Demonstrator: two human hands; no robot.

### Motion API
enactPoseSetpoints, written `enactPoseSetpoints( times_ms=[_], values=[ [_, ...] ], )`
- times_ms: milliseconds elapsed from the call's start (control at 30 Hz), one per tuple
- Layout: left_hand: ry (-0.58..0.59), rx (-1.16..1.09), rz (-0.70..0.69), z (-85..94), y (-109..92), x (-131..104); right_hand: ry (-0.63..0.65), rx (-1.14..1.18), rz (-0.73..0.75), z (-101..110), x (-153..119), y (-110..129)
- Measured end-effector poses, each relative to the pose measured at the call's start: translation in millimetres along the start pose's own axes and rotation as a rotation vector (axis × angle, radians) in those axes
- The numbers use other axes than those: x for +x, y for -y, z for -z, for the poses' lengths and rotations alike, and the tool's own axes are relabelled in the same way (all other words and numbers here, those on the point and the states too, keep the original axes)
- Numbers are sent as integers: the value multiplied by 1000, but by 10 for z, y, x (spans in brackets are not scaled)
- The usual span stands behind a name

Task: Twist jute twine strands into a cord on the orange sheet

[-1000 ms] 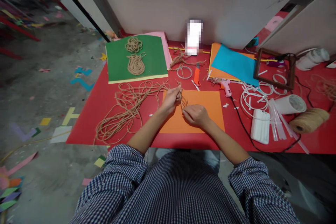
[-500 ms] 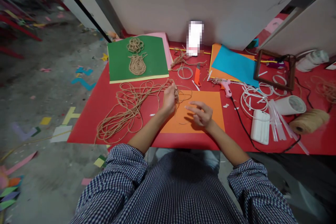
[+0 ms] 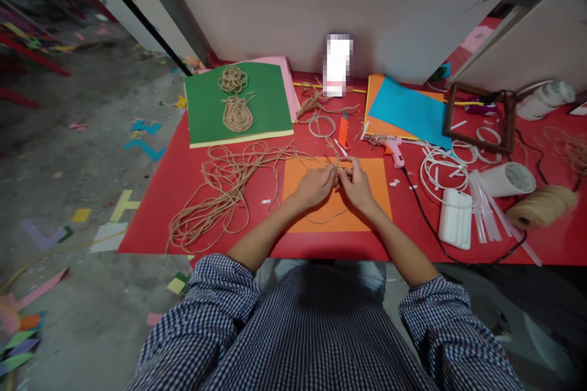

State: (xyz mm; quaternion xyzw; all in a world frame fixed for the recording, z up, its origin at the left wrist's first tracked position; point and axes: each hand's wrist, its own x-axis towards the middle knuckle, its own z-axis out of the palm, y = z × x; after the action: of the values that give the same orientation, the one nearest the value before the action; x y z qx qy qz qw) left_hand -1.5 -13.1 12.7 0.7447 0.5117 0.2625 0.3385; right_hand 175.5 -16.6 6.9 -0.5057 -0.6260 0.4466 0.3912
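Observation:
Over the orange sheet point(image 3: 321, 225), my left hand point(image 3: 317, 186) is closed on jute twine, its fingertips close together near the sheet's upper middle. Facing it, my right hand point(image 3: 356, 186) pinches the same twine point(image 3: 338, 162), so both sets of fingertips nearly meet. The small piece between them is mostly hidden by the fingers. A thin strand curves down onto the orange sheet below my hands. From the left, a loose heap of jute twine point(image 3: 224, 189) runs toward my left hand.
A green sheet point(image 3: 270, 98) bears two coiled twine shapes point(image 3: 237, 113). Beyond my hands lie an orange cutter point(image 3: 343, 132) and a white ring point(image 3: 321, 126). To the right are a pink glue gun point(image 3: 394, 151) with its black cord, a white box point(image 3: 455, 219) and a twine spool point(image 3: 541, 208).
My left hand has moved right and slightly down with the twine. My right hand, with its fingers apart before, has risen to meet it and closed on the twine.

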Motion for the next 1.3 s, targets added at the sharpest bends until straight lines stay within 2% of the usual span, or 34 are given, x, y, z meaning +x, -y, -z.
enactPoseSetpoints(
  times_ms=[233, 400, 567, 667, 767, 800, 867, 967, 1033, 1100, 1167, 1300],
  values=[
    [79, 298, 62, -1, -28, -2, 46, -485, 145, 103, 4, 114],
    [87, 364, 78, -11, -45, -15, 93, -495, 164, 100, 9, 124],
    [82, 309, 102, 13, -63, -24, 91, -523, 191, 101, 5, 142],
    [11, 228, 116, 44, -39, -7, 55, -621, 255, 100, -1, 142],
    [-61, -12, 122, 46, 14, 23, 13, -708, 319, 91, -11, 122],
    [-39, -140, 135, 34, 30, 29, 2, -720, 329, 87, -15, 113],
    [86, -424, 180, -1, 45, 28, -19, -721, 336, 82, -24, 96],
    [279, -721, 215, -47, 30, 1, -67, -659, 332, 72, -37, 81],
    [320, -760, 192, -48, 12, -12, -103, -566, 316, 57, -41, 81],
    [304, -708, 164, -30, 4, -5, -124, -416, 272, 29, -39, 85],
    [236, -584, 128, -3, 10, 19, -117, -198, 191, -8, -31, 87],
    [69, -271, 43, 31, 48, 72, -23, 352, -81, -65, -10, 80]
  ],
)
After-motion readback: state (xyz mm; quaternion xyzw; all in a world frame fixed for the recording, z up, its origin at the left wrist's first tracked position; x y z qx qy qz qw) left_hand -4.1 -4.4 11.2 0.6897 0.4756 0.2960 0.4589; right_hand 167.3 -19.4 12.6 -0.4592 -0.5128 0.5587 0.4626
